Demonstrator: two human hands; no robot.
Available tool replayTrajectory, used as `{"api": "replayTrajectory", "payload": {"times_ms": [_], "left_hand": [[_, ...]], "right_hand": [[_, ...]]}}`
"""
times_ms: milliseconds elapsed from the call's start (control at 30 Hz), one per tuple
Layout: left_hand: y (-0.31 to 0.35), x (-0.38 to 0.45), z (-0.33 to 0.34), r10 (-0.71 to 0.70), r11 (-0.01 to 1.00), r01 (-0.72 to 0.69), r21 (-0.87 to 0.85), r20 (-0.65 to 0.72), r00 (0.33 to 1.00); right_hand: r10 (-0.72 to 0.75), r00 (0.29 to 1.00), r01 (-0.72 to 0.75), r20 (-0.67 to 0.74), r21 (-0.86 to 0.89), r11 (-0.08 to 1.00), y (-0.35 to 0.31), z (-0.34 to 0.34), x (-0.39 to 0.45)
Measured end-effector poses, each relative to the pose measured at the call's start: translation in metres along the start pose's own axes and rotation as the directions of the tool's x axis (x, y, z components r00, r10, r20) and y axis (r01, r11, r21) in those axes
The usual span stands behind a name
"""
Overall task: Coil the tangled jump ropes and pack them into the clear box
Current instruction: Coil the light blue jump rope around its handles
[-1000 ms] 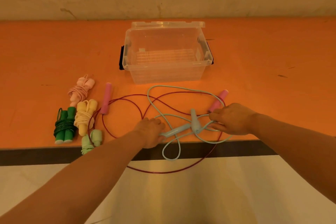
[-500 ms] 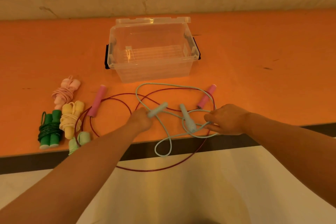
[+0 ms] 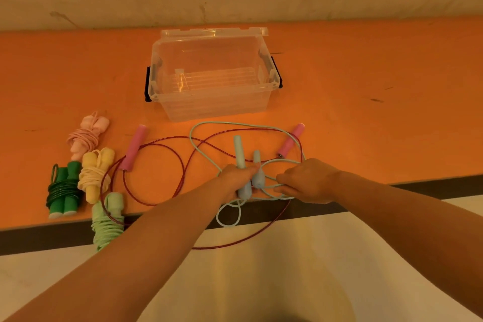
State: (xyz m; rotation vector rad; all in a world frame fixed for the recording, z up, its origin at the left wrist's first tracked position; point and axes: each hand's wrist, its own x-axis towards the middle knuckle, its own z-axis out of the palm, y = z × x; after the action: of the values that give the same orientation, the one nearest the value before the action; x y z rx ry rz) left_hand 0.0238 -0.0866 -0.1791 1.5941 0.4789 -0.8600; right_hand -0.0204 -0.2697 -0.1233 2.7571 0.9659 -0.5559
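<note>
Left of the clear box [image 3: 213,102], four coiled jump ropes [image 3: 91,174] lie bundled. The box stands open, nothing inside. Nearer than the box, the left hand [image 3: 236,178] grasps both light-blue handles [image 3: 241,165]; the right hand [image 3: 307,181] pinches the light-blue cord [image 3: 206,153], tangled with the red rope [image 3: 167,148].

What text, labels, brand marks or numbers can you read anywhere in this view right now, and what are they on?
None: no readable text, number or sign shows in the head view.
Clear box: no label visible on its walls or lid.
Light blue handles gripped by the left hand: plain, no print seen.
Pink handles and the coiled ropes: no markings that can be made out.
</note>
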Motion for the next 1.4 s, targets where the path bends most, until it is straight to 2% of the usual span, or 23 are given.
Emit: {"api": "replayTrajectory", "payload": {"times_ms": [67, 167, 267, 333, 433, 567, 667, 767, 867, 1033, 1133, 1167, 1267, 1400], "left_hand": [[0.000, 0.001, 0.009, 0.022, 0.999, -0.022, 0.036, -0.002, 1.000], [0.011, 0.001, 0.015, 0.073, 0.994, -0.066, 0.086, -0.080, 0.994], [0.034, -0.003, 0.009, 0.205, 0.979, -0.203, 0.031, -0.112, 0.972], [0.053, -0.014, 0.000, 0.311, 0.950, -0.311, 0.020, -0.106, 0.944], [0.080, -0.037, -0.016, 0.465, 0.882, -0.455, 0.124, -0.076, 0.882], [0.096, -0.054, -0.037, 0.573, 0.816, -0.555, 0.163, -0.101, 0.813], [0.101, -0.064, -0.048, 0.581, 0.813, -0.566, 0.137, -0.120, 0.805], [0.100, -0.069, -0.058, 0.559, 0.828, -0.557, 0.062, -0.141, 0.817], [0.100, -0.073, -0.067, 0.511, 0.849, -0.526, -0.050, -0.173, 0.842], [0.096, -0.075, -0.078, 0.478, 0.808, -0.530, -0.258, -0.239, 0.845], [0.093, -0.078, -0.086, 0.475, 0.793, -0.515, -0.325, -0.199, 0.857], [0.092, -0.078, -0.087, 0.476, 0.786, -0.511, -0.346, -0.188, 0.859], [0.092, -0.081, -0.090, 0.456, 0.814, -0.479, -0.329, -0.148, 0.878], [0.086, -0.080, -0.105, 0.337, 0.934, -0.342, -0.099, -0.068, 0.939]], "right_hand": [[-0.003, 1.000, 0.003, 0.001, 0.012, 1.000, -0.002, 0.001, -0.002], [0.016, 1.000, -0.016, 0.005, 0.029, 0.999, -0.002, 0.005, -0.006], [0.131, 0.991, -0.131, 0.003, 0.090, 0.987, 0.002, 0.010, -0.012], [0.237, 0.972, -0.234, 0.008, 0.173, 0.957, 0.005, 0.009, -0.012], [0.355, 0.935, -0.340, -0.011, 0.264, 0.903, 0.012, 0.003, -0.003], [0.441, 0.895, -0.374, -0.069, 0.425, 0.825, 0.019, -0.015, 0.016], [0.463, 0.877, -0.298, -0.126, 0.614, 0.731, 0.017, -0.034, 0.032], [0.435, 0.883, -0.179, -0.176, 0.730, 0.659, 0.006, -0.056, 0.052], [0.417, 0.889, -0.058, -0.190, 0.856, 0.514, -0.013, -0.077, 0.073], [0.348, 0.905, 0.090, -0.245, 0.909, 0.407, -0.039, -0.086, 0.101], [0.285, 0.934, 0.153, -0.215, 0.962, 0.224, -0.045, -0.085, 0.103], [0.262, 0.941, 0.162, -0.214, 0.965, 0.204, -0.046, -0.085, 0.102], [0.236, 0.940, 0.169, -0.248, 0.936, 0.308, -0.047, -0.090, 0.099], [0.321, 0.917, 0.094, -0.239, 0.908, 0.407, -0.036, -0.093, 0.093]]}}
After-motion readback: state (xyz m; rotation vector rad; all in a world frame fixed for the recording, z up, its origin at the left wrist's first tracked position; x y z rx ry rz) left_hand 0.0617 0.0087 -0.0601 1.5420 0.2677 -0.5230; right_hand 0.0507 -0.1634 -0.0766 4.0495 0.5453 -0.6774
